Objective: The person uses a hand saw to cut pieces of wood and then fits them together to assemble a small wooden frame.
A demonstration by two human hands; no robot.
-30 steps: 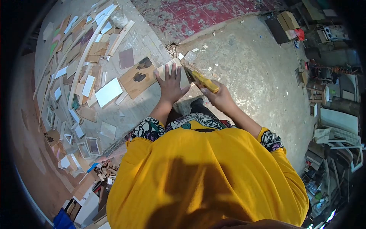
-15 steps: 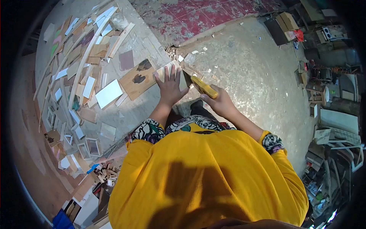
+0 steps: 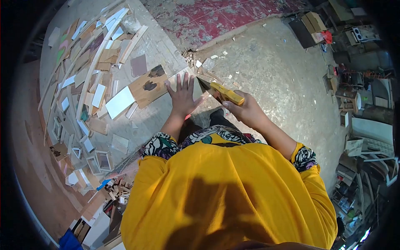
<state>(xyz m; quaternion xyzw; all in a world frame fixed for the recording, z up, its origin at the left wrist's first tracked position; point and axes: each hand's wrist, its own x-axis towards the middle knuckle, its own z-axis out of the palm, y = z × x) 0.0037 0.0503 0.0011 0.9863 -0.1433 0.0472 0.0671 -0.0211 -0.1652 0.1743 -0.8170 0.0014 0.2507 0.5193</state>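
Note:
My left hand (image 3: 182,98) lies flat with its fingers spread on a pale wooden board (image 3: 171,79), pressing near its right end. A handsaw with a yellow handle (image 3: 227,93) is gripped in my right hand (image 3: 248,110). Its dark blade (image 3: 204,84) meets the board's right edge, just beside my left fingers. Left of my left hand lies a brown wooden board (image 3: 139,89) with two dark knot marks, and a white panel (image 3: 120,102) lies beyond it.
Many wood offcuts (image 3: 89,62) cover the work surface on the left. Small scraps (image 3: 198,63) dot the concrete floor ahead. A cardboard box (image 3: 313,23) stands at the far right, with a wooden stool (image 3: 349,100) and clutter along that side.
My right hand has drawn the saw back, to the right and slightly towards me. My left hand stays on the board, shifted slightly left in view.

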